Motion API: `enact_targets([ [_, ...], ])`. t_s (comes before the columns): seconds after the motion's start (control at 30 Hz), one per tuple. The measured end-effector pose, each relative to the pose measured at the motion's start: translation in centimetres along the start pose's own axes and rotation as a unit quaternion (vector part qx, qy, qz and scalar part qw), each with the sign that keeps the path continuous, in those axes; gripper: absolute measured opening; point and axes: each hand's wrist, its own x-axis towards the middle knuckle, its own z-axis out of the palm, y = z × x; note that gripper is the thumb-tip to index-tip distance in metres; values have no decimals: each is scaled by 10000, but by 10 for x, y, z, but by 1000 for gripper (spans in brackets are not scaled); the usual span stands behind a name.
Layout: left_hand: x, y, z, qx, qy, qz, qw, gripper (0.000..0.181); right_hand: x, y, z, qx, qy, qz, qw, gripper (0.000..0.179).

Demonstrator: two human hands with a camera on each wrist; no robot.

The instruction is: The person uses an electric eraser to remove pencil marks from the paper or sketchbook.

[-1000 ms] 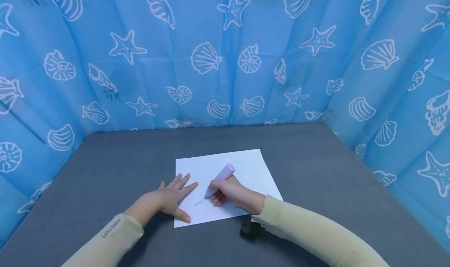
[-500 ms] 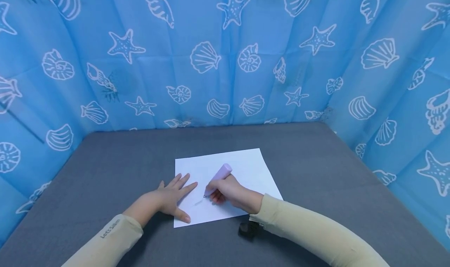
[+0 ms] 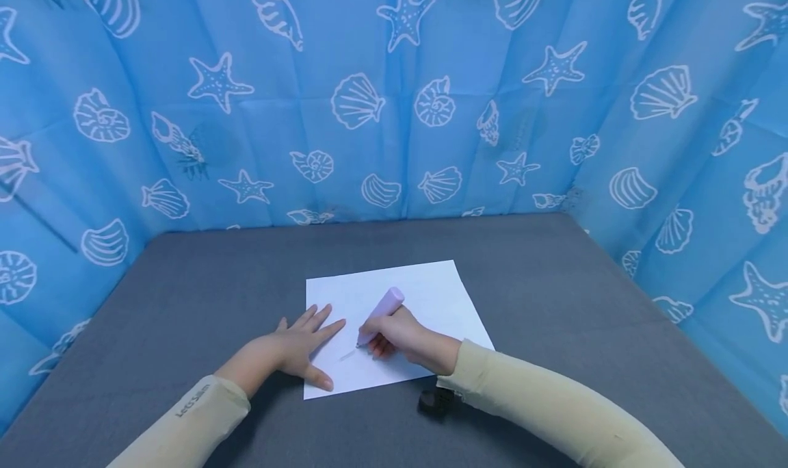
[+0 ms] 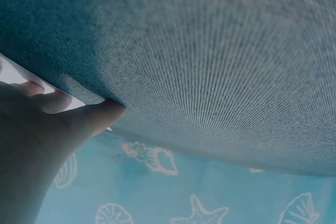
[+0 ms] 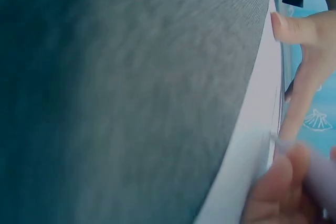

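A white sheet of paper (image 3: 425,283) lies slightly turned on the grey tabletop. My left hand (image 3: 298,348) rests flat on its left edge, fingers spread and thumb near the lower left corner. In the left wrist view, the thumb (image 4: 100,116) reaches over the grey cloth. My right hand (image 3: 403,336) pinches a thick lavender pen (image 3: 384,307), tilted with its upper end to the right. Its thin tip is right at a faint grey line (image 3: 348,355) on the paper. In the right wrist view, the pen (image 5: 320,177) is blurred and partly hidden by fingers.
A small black object (image 3: 434,403) sits beneath the right cuff, by the paper's near edge. Dark grey cloth (image 3: 215,283) covers the table. Behind and along both sides hangs a blue curtain (image 3: 394,126) with white shells and starfish.
My right hand and the pen have shifted slightly left, and the pen's upper end leans a little more that way. The left hand and the paper stay in place.
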Motion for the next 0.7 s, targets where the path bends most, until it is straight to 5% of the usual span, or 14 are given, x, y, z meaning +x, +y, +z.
enact_targets([
  [0.4,-1,1,-2,62,53,1,10000,105,3,-1,-2,252,-104,47,9996,15],
  [0.7,-3,2,1,44,131,37,9999,107,5,2,4,273,284,81,9992,10],
])
